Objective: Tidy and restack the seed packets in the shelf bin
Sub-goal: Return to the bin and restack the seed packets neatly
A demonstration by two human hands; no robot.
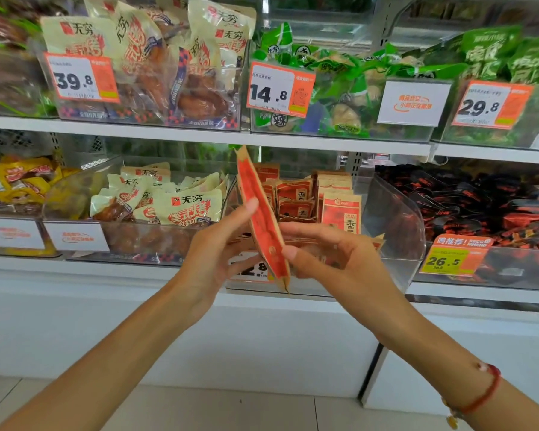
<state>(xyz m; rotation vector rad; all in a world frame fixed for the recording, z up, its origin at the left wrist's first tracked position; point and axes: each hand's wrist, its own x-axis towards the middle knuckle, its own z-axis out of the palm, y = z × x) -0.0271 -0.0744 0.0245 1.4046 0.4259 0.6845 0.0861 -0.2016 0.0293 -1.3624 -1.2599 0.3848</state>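
Shop shelving is filling the view ahead of me, two tiers of clear plastic bins with price tags clipped to their fronts. On the lower shelf (199, 269), the clear shelf bin (395, 231) in the middle is holding the remaining seed packets (296, 194), red and kraft-brown, some standing upright in rows towards the far side and right, others lying flat and skewed in front.

I am holding one seed packet (262, 219) out in front of that bin, near me, turned edge-on and tilted so its top corner is pointing up and to the left. My left hand (212, 253) is pressing on the packet's left face with the fingertip of a mostly straight finger; the rest of its grip is hidden behind the packet, so I cannot tell how it is closing. My right hand (333, 256) is pinching the packet's lower right edge, thumb on the near side. A red string bracelet (483, 396) is sitting on my right wrist.

Left of the seed bin, cream-coloured snack bags (181, 206) are piled in a neighbouring bin; right of it, dark red-and-black packs (479, 209) are heaped. Green packs (349, 82) are sitting in a bin on the upper shelf.
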